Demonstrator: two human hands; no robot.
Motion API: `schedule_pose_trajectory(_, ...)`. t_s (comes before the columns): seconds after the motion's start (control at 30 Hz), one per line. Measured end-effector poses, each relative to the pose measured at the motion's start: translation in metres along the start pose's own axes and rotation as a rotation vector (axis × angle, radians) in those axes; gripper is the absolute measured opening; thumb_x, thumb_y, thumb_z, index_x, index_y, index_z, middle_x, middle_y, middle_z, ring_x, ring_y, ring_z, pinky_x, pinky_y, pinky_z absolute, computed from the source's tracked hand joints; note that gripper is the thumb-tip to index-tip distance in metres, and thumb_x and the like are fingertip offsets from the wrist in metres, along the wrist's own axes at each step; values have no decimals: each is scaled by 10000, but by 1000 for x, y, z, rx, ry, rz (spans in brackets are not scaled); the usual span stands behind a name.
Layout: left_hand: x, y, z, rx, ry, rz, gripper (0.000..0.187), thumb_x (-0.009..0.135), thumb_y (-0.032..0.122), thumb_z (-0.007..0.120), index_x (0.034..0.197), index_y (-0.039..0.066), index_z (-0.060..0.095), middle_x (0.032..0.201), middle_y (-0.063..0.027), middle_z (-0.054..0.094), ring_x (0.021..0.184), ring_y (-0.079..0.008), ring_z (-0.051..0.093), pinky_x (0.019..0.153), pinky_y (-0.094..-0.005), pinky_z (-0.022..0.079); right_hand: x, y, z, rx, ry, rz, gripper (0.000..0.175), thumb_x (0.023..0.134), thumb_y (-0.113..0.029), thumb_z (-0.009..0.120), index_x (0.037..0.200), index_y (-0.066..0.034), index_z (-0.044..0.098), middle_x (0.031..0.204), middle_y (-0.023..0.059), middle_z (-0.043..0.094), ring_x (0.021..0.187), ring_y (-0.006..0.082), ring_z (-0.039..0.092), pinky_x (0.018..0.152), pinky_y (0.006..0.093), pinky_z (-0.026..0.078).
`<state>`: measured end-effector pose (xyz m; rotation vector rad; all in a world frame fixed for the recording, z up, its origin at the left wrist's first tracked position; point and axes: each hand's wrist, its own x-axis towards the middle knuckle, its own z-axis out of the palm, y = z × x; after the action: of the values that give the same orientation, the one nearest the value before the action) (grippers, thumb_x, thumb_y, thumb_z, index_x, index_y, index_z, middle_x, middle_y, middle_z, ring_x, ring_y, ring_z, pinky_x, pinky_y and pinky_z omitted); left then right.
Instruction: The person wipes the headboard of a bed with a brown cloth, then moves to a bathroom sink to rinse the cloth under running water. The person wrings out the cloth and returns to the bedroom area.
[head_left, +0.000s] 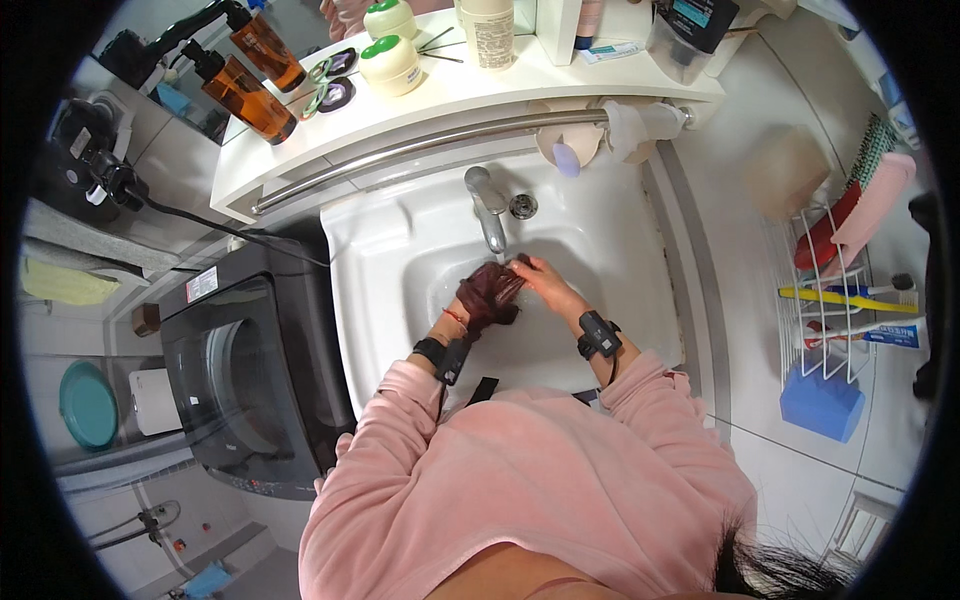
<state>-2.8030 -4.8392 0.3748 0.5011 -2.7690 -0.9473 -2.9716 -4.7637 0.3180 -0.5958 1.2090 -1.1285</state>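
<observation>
A wet, dark maroon cloth (487, 294) is bunched under the spout of a chrome faucet (487, 206), over the basin of a white ceramic sink (615, 300). My left hand (455, 309) is mostly hidden beneath and behind the cloth; only its wrist side shows, so its fingers cannot be made out. With the fingertips of my right hand (541, 279) I pinch the cloth's right upper edge, close to the spout. A red cord circles my left wrist, and black strapped devices sit on both forearms.
A metal towel bar (435, 154) runs under a white shelf (420, 112) behind the sink, with amber pump bottles (250, 103) and jars on the shelf. A black washing machine (225, 390) stands left. On the right wall, a white wire rack (825, 300) holds toothbrushes and a pink comb.
</observation>
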Motion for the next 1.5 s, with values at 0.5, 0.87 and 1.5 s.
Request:
schedule_pose_trajectory(0.5, -45, -16, -48, -800, 403, -375, 379, 882, 68, 633, 1230, 38, 483, 1101, -74, 601, 1034, -150, 554, 905, -296, 456, -99, -104, -9, -74, 10, -381, 307, 917, -193, 605, 1175, -31, 562, 1084, 4, 608, 1004, 94, 535, 929, 268, 410)
schedule_pose_trajectory(0.87, -53, 55, -133, -476, 697, -188, 321, 1006, 166, 411, 1253, -9, 515, 1178, -120, 598, 1091, -205, 556, 963, -303, 414, -119, -158, 12, -186, 196, -584, 514, 843, -169, 696, 1265, 5, 460, 1141, 66, 575, 1069, 164, 539, 952, 324, 420)
schedule_pose_trajectory(1.5, -67, -76, 22, -186, -456, -475, 351, 679, 233, 780, 950, 36, 675, 996, -153, 651, 895, -283, 623, 834, -364, 474, -27, 21, -37, -1386, -470, 290, 272, 693, -204, 738, 896, -32, 679, 1067, 187, 636, 984, 345, 601, 846, 434, 467)
